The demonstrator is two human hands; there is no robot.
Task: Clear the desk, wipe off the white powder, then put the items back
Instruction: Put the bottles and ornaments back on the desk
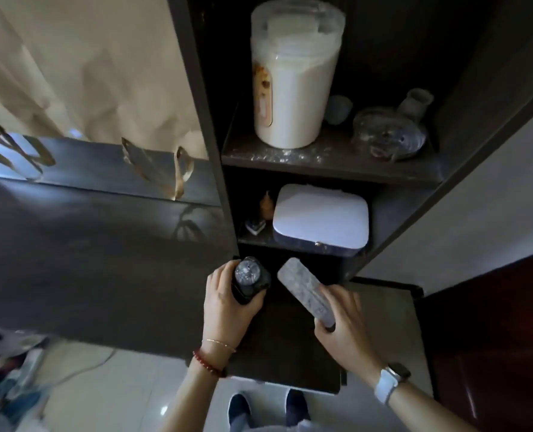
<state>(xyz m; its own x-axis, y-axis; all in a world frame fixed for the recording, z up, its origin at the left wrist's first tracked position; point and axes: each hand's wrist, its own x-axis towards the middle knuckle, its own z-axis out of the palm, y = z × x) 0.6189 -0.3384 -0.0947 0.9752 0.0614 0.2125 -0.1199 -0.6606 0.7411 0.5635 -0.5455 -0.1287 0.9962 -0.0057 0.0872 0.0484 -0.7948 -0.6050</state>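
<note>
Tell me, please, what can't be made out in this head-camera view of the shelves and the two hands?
- Head view: lower body of the dark bottle with the shiny cap, wrapped by the left hand.
- Near end of the grey flat bar, under the right hand.
- Small items beside the white rounded box: too dark, blurred.

Past my wrists I see pale curtains (pixel 81 67), the shiny tiled floor (pixel 124 397) and my dark shoes (pixel 239 406)
</note>
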